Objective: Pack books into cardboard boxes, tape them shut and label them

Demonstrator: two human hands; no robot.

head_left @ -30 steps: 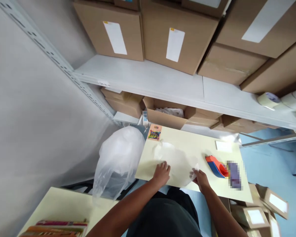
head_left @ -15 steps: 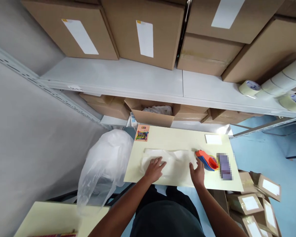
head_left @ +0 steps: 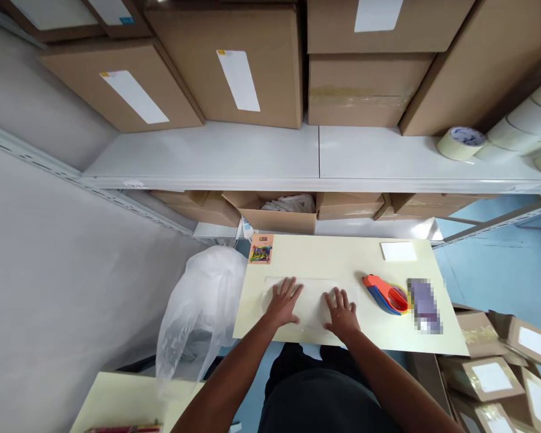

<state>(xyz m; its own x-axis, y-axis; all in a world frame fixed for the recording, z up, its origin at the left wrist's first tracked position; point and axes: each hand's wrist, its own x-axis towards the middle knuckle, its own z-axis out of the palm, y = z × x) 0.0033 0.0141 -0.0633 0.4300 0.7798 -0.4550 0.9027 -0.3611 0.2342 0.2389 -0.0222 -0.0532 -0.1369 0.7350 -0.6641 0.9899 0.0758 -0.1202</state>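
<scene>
A thin white sheet of wrapping (head_left: 315,300), plastic or paper, lies flat on the pale table (head_left: 324,255). My left hand (head_left: 285,302) rests palm down on its left part, fingers spread. Toward its right part my right hand (head_left: 341,314) also presses down with the fingers apart. Neither hand grips anything. To the right of my right hand lies a red and blue tape dispenser (head_left: 379,290) with a roll of tape in it. Whether the sheet is one layer or a flat bag, I cannot tell.
A colourful card (head_left: 261,249) sits at the table's back left, a white pad (head_left: 398,251) at the back right. A pixelated dark oblong (head_left: 422,300) is beyond the dispenser. A large translucent bag (head_left: 207,288) stands left. Shelving (head_left: 207,150) with cartons is behind; boxes (head_left: 491,376) lie lower right.
My right hand has moved left, from beside the dispenser onto the sheet. The sheet's wrinkled upper edge now looks straighter and flatter. My left hand's fingers are spread wider, and the view has shifted.
</scene>
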